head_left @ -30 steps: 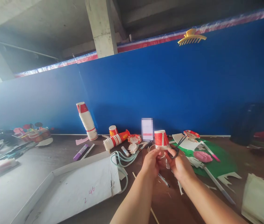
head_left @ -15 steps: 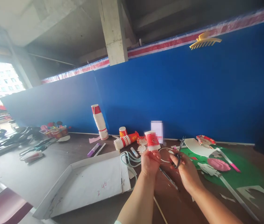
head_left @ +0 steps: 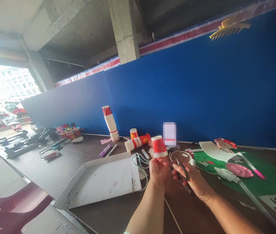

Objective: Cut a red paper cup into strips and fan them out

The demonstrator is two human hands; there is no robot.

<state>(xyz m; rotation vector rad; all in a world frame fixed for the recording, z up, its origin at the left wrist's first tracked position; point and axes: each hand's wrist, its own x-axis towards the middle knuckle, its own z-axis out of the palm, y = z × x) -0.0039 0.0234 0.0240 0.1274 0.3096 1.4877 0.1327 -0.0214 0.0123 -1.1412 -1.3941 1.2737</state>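
Note:
A red and white paper cup (head_left: 159,147) is held by its lower end in my left hand (head_left: 158,168), its white band toward my fingers. My right hand (head_left: 193,178) is closed around the black handles of a pair of scissors (head_left: 184,171). The scissors' blades point up and away, just right of the cup and apart from it. A white cable loop (head_left: 180,152) lies on the table behind the scissors.
An open white box lid (head_left: 101,182) lies left of my arms. Behind stand a tall stack of paper cups (head_left: 111,124) and a tipped stack of cups (head_left: 138,142). Paper scraps and a pink paper piece (head_left: 239,170) lie on green sheeting (head_left: 262,182). A blue partition (head_left: 201,91) closes the back.
The scissors have swung from upright and right-leaning to tilting left toward the cup, and my right hand has moved closer to my left. The view has shifted slightly left.

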